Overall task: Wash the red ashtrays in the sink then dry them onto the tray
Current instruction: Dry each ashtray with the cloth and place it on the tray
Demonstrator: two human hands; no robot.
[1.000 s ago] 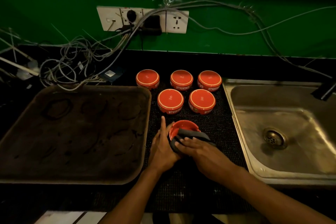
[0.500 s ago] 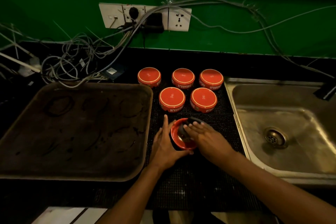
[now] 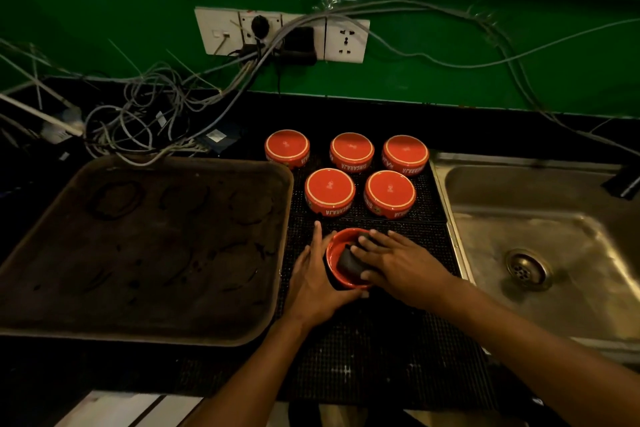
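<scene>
A dim counter runs under a green wall hung with tangled cables (image 3: pixel 145 114) and sockets (image 3: pixel 282 35); a black mesh mat (image 3: pixel 374 357) lies between a dark tray (image 3: pixel 138 333) on the left and a steel sink (image 3: pixel 540 253) on the right. On the mat one red ashtray (image 3: pixel 334 262) sits mouth up. The left hand (image 3: pixel 313 282) cups its left wall, fingers curled loosely against it. The right hand (image 3: pixel 398 262) lies flat, pressing a dark cloth (image 3: pixel 348 260) into the bowl. Five more ashtrays (image 3: pixel 329 189) stand upside down just behind. The tray lies to the left, so the left hand looks nearer for setting the ashtray there.
</scene>
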